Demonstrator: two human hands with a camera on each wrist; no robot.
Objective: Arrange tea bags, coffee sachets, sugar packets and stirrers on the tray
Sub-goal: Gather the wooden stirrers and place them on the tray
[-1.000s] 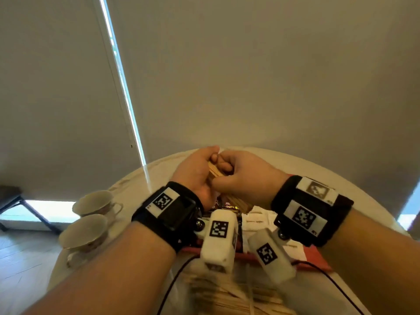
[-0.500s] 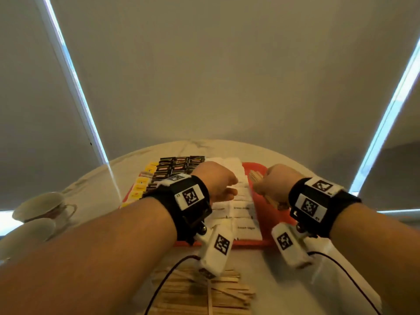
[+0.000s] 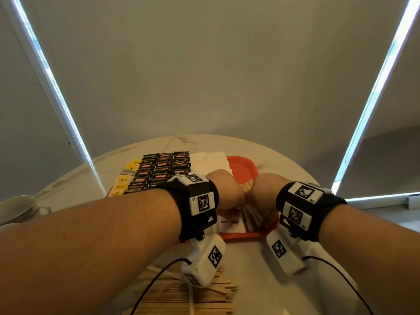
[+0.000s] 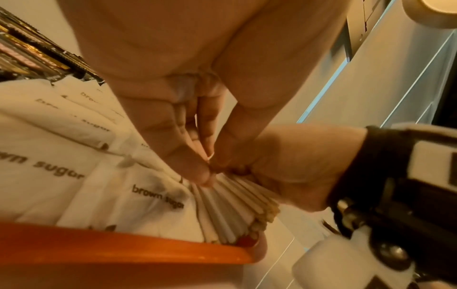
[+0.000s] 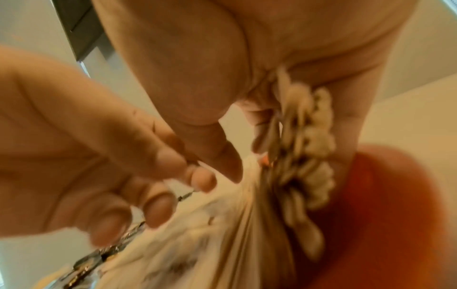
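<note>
Now, right hand (image 3: 261, 189): it is gripping a bundle of wooden stirrers (image 4: 237, 213) over the right part of the red tray (image 3: 244, 163).
Left hand (image 3: 227, 192): its fingertips (image 4: 200, 174) are touching the same bundle; a real grip I cannot tell.
Sugar packets (image 4: 74, 176): lying on the tray, just beside the bundle.
Coffee sachets (image 3: 163, 169): lying in rows on the tray's left part.
Loose stirrers (image 3: 181, 296): lying on the table (image 3: 284, 169), near the person.

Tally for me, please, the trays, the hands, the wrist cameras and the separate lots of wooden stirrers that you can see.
red tray: 1
hands: 2, left hand and right hand
wrist cameras: 2
lots of stirrers: 2, the bundle gripped by the right hand over the tray, and the loose pile on the table
Total: 7
</note>
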